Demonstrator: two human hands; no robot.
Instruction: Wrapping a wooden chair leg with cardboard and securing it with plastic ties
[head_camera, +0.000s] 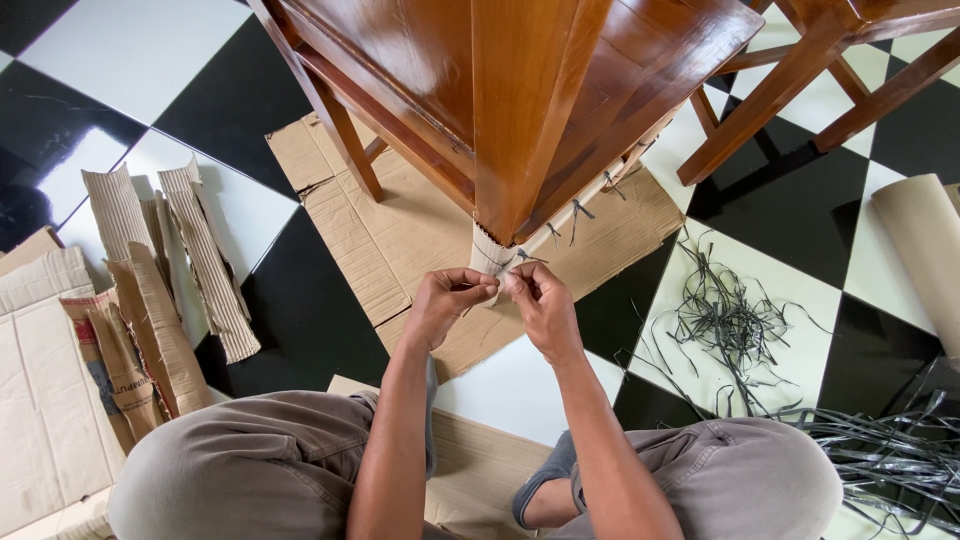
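I sat low on the floor (90, 70), a checkered surface of black and white tiles, facing the lower end of a varnished wooden leg (520, 110). The foot of that leg was wrapped in a strip of corrugated cardboard (488, 255).

My left hand (445, 300) and right hand (540, 300) met just below the wrapped foot, thumbs and fingertips nearly touching. Each grip was closed in a pinch on a thin dark strap (522, 259) that ran against the cardboard wrap. The strap's short free end stood up just above my right fingers. Further knotted strap ends (580, 212) projected along the wrapped rail to the right of the leg.

A flattened cardboard sheet (350, 230) lay under the furniture. To my left stood a stack of cut corrugated strips (205, 250) beside folded boxes (45, 380). To my right, a loose tangle of dark strapping (730, 325) lay on a white tile, with a denser bundle (890, 450) near my right knee. A roll of brown paper (925, 250) rested at the far right edge. A second wooden frame (800, 70) stood behind it.
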